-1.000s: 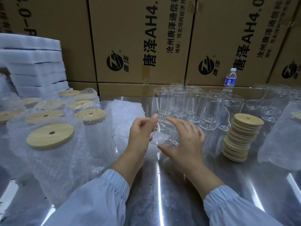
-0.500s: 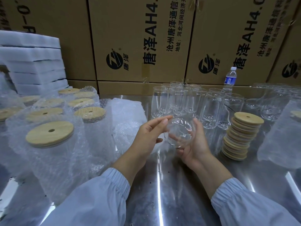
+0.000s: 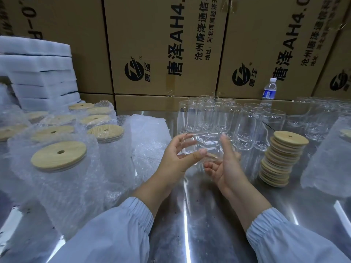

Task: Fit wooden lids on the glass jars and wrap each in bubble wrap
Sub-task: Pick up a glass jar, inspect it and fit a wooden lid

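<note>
— Where is the glass jar [image 3: 201, 147]?
— Held on its side above the middle of the table [image 3: 191, 221]. The left hand [image 3: 176, 158] curls round one end; the right hand [image 3: 226, 168] cups the other.
— The wooden lids [image 3: 281, 160]?
— Stacked toward the right edge; wrapped jars [image 3: 58, 164] crowd the left.

Clear glass jar [image 3: 205, 144] lidless, on its side, in midair; wooden lid stack [image 3: 280, 160] right; bubble-wrapped lidded jars [image 3: 62, 168] left.
</note>
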